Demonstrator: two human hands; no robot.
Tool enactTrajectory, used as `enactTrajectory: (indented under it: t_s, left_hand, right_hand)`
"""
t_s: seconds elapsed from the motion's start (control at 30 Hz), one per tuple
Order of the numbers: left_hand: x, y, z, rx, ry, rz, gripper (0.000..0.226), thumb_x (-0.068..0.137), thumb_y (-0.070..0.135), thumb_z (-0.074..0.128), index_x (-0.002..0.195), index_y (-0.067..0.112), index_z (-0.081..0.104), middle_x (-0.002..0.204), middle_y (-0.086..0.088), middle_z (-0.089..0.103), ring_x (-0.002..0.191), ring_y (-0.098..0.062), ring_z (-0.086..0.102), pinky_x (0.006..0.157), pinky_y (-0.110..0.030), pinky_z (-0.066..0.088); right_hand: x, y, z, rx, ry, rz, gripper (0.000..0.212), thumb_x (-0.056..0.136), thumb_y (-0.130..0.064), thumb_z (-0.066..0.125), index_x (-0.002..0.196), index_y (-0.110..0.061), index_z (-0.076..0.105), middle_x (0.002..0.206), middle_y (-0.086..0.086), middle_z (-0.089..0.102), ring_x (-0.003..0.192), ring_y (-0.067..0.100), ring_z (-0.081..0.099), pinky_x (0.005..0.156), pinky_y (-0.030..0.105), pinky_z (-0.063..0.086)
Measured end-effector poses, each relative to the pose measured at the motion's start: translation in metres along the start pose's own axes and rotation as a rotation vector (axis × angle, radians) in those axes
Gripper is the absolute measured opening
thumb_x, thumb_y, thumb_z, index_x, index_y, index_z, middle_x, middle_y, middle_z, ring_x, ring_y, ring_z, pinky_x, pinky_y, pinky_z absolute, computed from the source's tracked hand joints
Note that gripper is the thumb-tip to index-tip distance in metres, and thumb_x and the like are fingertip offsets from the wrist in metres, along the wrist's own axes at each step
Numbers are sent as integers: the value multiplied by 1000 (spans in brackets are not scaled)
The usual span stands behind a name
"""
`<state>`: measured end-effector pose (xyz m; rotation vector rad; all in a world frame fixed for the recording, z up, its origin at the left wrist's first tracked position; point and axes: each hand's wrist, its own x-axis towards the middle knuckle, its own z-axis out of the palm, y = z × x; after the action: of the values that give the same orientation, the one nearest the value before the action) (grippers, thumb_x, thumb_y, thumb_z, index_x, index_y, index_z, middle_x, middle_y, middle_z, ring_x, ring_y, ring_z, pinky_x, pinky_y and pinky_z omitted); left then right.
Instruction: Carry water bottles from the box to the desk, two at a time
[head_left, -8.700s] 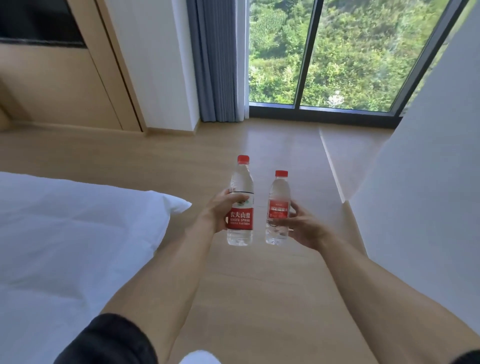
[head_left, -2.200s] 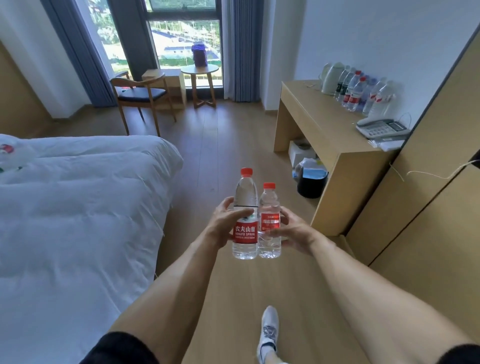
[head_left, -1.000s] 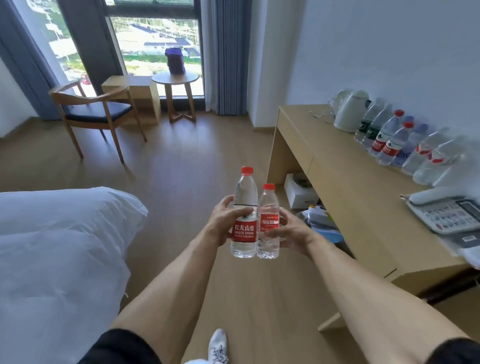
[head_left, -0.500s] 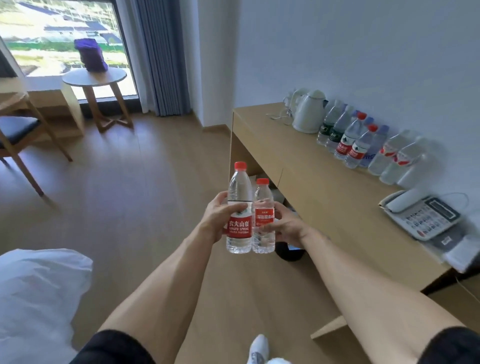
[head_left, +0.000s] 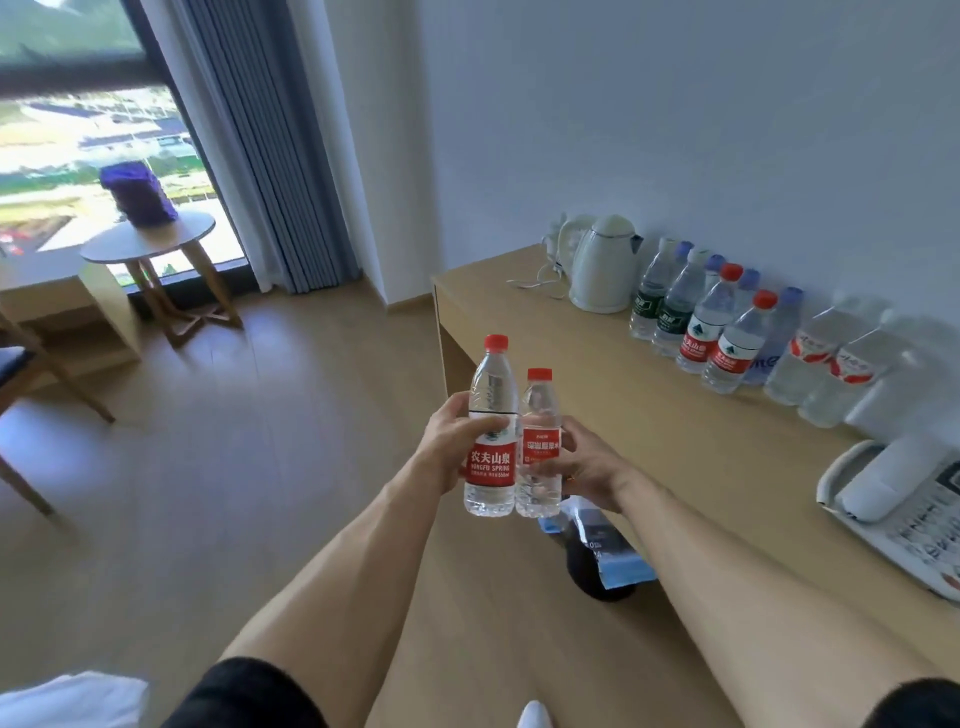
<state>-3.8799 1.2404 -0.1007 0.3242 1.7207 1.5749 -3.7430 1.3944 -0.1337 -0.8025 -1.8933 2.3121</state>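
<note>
My left hand (head_left: 451, 437) grips a tall red-capped water bottle (head_left: 491, 431) with a red label. My right hand (head_left: 587, 467) grips a shorter red-capped bottle (head_left: 539, 447). Both bottles stand upright and touch side by side in front of me, above the floor just left of the wooden desk (head_left: 649, 415). A row of several water bottles (head_left: 727, 332) lines the desk's back edge by the wall. The box is out of view.
A white kettle (head_left: 605, 265) with its cord stands at the desk's far end. A white phone (head_left: 904, 514) lies at the near right. A dark bin (head_left: 597, 561) sits under the desk. A round side table (head_left: 148, 241) and curtain (head_left: 260, 156) stand by the window.
I have walked from the bed side toward the desk, and the view has turned right. The desk and its bottle row are closer. Both hands hold their bottles as before.
</note>
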Motion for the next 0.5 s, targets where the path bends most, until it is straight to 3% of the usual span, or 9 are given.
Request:
enactTrajectory:
  t_s: [0.17, 0.3, 0.5]
  left_hand:
    - [68, 33, 35, 43, -67, 32, 49, 79, 14, 81, 122, 28, 61, 105, -6, 74, 82, -21, 77, 61, -36, 60]
    - [111, 41, 74, 43, -146, 19, 48, 79, 13, 80, 120, 28, 62, 109, -13, 73, 95, -34, 73, 82, -55, 60]
    - [168, 52, 154, 129, -375, 4, 50, 81, 13, 78, 122, 32, 58, 107, -6, 74, 96, -29, 72, 78, -50, 59]
  right_hand:
    - [39, -29, -47, 38, 76, -27, 72, 71, 7, 83, 130, -25, 56, 127, 4, 62, 110, 25, 67, 77, 47, 60]
    - [48, -39, -91, 59, 154, -27, 72, 72, 7, 83, 130, -24, 55, 126, 3, 63, 106, 21, 68, 70, 40, 61]
    - [36, -39, -156, 142, 357, -63, 75, 73, 9, 80, 132, -29, 54, 126, 0, 64, 111, 19, 65, 70, 36, 59]
